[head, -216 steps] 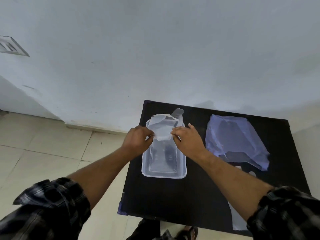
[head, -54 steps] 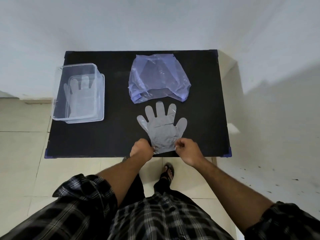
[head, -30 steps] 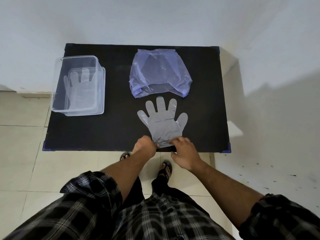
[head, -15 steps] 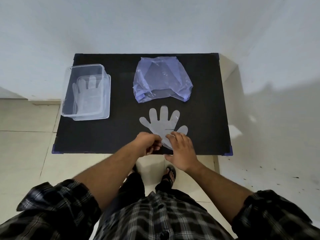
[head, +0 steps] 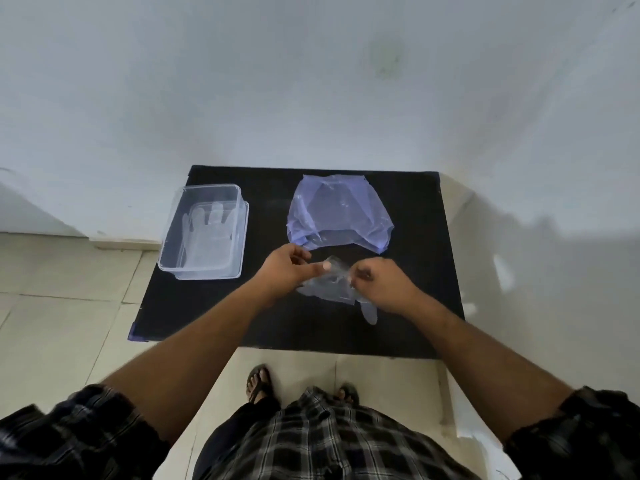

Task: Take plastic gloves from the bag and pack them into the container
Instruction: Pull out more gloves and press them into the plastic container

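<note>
Thin clear plastic hangs between our two hands: the glove (head: 329, 289) is pinched by the left hand (head: 289, 271) and the right hand (head: 379, 287), both closed on its upper edge and close together, so the film lifts off the black table (head: 415, 202) while one finger droops near the right wrist. We hold it at two points, we judge, to keep it flat for folding. The purple bag (head: 339, 211) lies just beyond, and the container (head: 204, 232) sits at the far left with a glove already inside.
</note>
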